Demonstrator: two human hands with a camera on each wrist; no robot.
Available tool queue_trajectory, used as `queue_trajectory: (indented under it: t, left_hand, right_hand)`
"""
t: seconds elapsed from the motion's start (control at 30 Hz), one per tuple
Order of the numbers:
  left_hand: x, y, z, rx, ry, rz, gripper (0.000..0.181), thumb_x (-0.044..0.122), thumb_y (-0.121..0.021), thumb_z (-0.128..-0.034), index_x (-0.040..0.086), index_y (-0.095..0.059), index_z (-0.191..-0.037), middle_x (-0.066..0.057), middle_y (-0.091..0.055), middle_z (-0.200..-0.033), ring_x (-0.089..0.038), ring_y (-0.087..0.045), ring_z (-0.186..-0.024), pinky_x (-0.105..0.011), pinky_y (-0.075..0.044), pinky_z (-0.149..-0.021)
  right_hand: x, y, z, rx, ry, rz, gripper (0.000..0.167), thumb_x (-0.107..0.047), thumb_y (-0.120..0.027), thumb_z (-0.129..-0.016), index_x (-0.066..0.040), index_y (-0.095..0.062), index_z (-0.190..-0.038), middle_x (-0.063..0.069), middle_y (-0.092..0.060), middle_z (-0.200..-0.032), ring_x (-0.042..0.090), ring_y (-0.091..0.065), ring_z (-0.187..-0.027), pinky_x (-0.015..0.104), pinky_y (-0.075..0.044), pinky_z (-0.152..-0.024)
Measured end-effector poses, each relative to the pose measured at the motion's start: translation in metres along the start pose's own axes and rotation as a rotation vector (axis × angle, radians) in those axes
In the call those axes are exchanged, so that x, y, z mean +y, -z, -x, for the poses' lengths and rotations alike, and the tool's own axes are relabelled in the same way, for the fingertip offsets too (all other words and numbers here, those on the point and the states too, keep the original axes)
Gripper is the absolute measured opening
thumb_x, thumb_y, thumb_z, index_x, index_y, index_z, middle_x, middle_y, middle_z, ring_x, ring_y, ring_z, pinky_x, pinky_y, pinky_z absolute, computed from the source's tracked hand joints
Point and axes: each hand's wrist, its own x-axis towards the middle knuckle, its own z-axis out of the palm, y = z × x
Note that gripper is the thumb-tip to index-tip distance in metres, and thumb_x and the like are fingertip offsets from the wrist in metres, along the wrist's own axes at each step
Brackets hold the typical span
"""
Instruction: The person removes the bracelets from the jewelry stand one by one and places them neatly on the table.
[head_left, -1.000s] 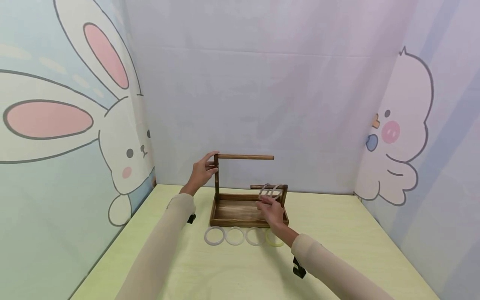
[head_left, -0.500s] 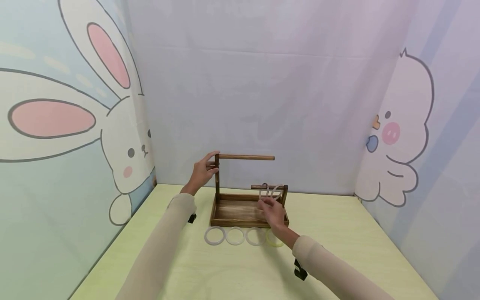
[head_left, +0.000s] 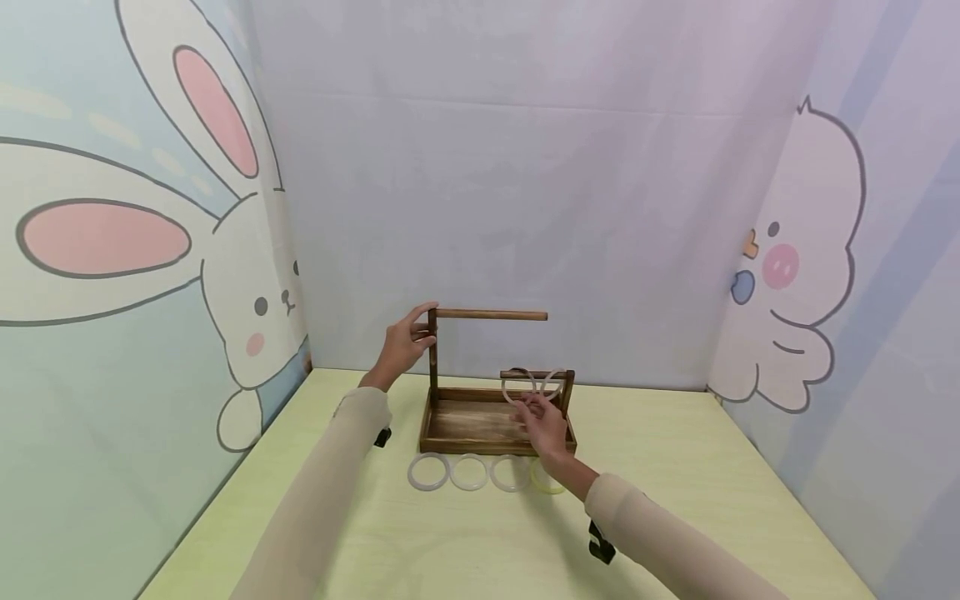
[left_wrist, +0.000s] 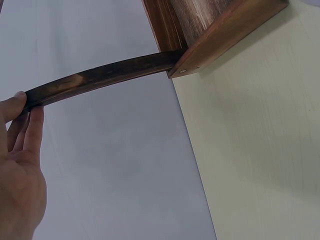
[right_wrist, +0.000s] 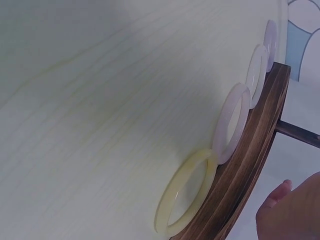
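A dark wooden stand has a tray base, a tall post with an upper bar, and a lower bar at the right. My left hand grips the top of the tall post, thumb and fingers on either side in the left wrist view. Around the lower bar hang two pale bangles. My right hand pinches the lower edge of the left bangle, near the bar's free end. The other bangle leans closer to the short post, partly behind the fingers. In the right wrist view the fingertips are mostly hidden.
Along the tray's front edge several bangles lie in a row on the table: a lavender one at the left, pale ones, and a yellow bangle at the right, partly under the right forearm. The upper bar bears no bangle.
The left bangle on the lower bar has slid left toward the free end and turned to face the camera more, with my right hand on it. My left hand stays on the post.
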Motion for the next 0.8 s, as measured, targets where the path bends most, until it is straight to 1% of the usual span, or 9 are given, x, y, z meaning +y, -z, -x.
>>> queue_trajectory:
  t: [0.1, 0.3, 0.33, 0.4, 0.5, 0.57, 0.63, 0.73, 0.8]
  left_hand:
    - [0.0, 0.001, 0.0, 0.003, 0.006, 0.0, 0.075, -0.007, -0.072, -0.0942, 0.031, -0.049, -0.155, -0.024, -0.067, -0.133, -0.036, -0.068, -0.12, -0.046, -0.06, -0.096]
    - [-0.002, 0.001, 0.0, 0.01, -0.002, -0.003, 0.076, -0.008, -0.072, -0.094, 0.031, -0.049, -0.155, -0.023, -0.067, -0.132, -0.036, -0.069, -0.119, -0.046, -0.061, -0.095]
    - [-0.003, 0.001, -0.001, 0.01, -0.005, -0.005, 0.076, -0.008, -0.072, -0.0939, 0.031, -0.049, -0.155, -0.024, -0.067, -0.132, -0.036, -0.069, -0.119, -0.046, -0.061, -0.095]
    - [-0.003, 0.001, -0.001, 0.012, -0.01, -0.005, 0.076, -0.008, -0.072, -0.0938, 0.031, -0.049, -0.155, -0.024, -0.067, -0.132, -0.037, -0.069, -0.119, -0.047, -0.061, -0.094]
    - [-0.003, 0.002, -0.001, 0.013, -0.008, -0.006, 0.075, -0.008, -0.071, -0.094, 0.031, -0.049, -0.155, -0.024, -0.067, -0.132, -0.036, -0.069, -0.119, -0.047, -0.061, -0.095]
    - [-0.004, 0.002, -0.001, 0.012, -0.006, -0.006, 0.075, -0.008, -0.071, -0.0941, 0.031, -0.049, -0.154, -0.023, -0.067, -0.132, -0.036, -0.069, -0.119, -0.046, -0.061, -0.095]
    - [-0.005, 0.001, -0.001, 0.011, -0.006, -0.005, 0.075, -0.007, -0.071, -0.0942, 0.032, -0.05, -0.154, -0.023, -0.068, -0.132, -0.035, -0.069, -0.119, -0.046, -0.061, -0.095]
    - [-0.005, 0.001, -0.001, 0.009, -0.012, 0.001, 0.075, -0.008, -0.072, -0.094, 0.031, -0.05, -0.154, -0.023, -0.068, -0.131, -0.036, -0.069, -0.119, -0.047, -0.061, -0.095]
    - [-0.005, 0.002, -0.001, 0.009, -0.013, 0.004, 0.075, -0.008, -0.071, -0.094, 0.031, -0.05, -0.154, -0.023, -0.067, -0.131, -0.036, -0.069, -0.119, -0.047, -0.061, -0.095]
  right_hand:
    - [-0.001, -0.001, 0.0, -0.01, 0.004, 0.004, 0.029, -0.013, -0.067, -0.104, 0.005, -0.066, -0.127, 0.018, -0.078, -0.098, 0.016, -0.077, -0.078, 0.052, -0.064, -0.08]
    - [-0.006, -0.003, 0.001, -0.012, -0.016, 0.01, 0.032, -0.013, -0.068, -0.103, 0.002, -0.066, -0.131, 0.022, -0.077, -0.097, 0.04, -0.076, -0.094, 0.056, -0.062, -0.084]
    - [-0.006, -0.004, 0.001, -0.013, -0.017, 0.012, 0.032, -0.013, -0.068, -0.103, 0.003, -0.065, -0.131, 0.022, -0.077, -0.097, 0.04, -0.076, -0.093, 0.055, -0.063, -0.083]
    - [-0.008, -0.005, 0.001, -0.019, -0.01, 0.023, 0.032, -0.013, -0.067, -0.104, 0.004, -0.065, -0.131, 0.023, -0.077, -0.097, 0.033, -0.078, -0.087, 0.048, -0.065, -0.078]
    - [-0.009, -0.007, 0.001, -0.028, -0.003, 0.022, 0.034, -0.014, -0.067, -0.104, 0.006, -0.063, -0.131, 0.021, -0.077, -0.097, 0.018, -0.077, -0.077, 0.033, -0.066, -0.07]
    - [-0.009, -0.008, -0.001, -0.03, 0.0, 0.011, 0.035, -0.014, -0.068, -0.103, 0.005, -0.063, -0.131, 0.018, -0.078, -0.096, 0.012, -0.076, -0.074, 0.025, -0.063, -0.065]
    - [-0.009, -0.01, -0.002, -0.024, -0.005, -0.006, 0.036, -0.013, -0.07, -0.102, 0.004, -0.063, -0.132, 0.015, -0.079, -0.095, 0.011, -0.075, -0.073, 0.021, -0.062, -0.064]
    - [-0.007, -0.012, -0.003, -0.016, -0.007, -0.008, 0.034, -0.012, -0.071, -0.1, 0.003, -0.064, -0.13, 0.014, -0.079, -0.095, 0.013, -0.076, -0.073, 0.021, -0.062, -0.063]
    - [-0.007, -0.015, -0.003, -0.014, -0.002, 0.001, 0.031, -0.011, -0.072, -0.1, 0.004, -0.064, -0.126, 0.015, -0.079, -0.098, 0.019, -0.078, -0.076, 0.02, -0.061, -0.062]
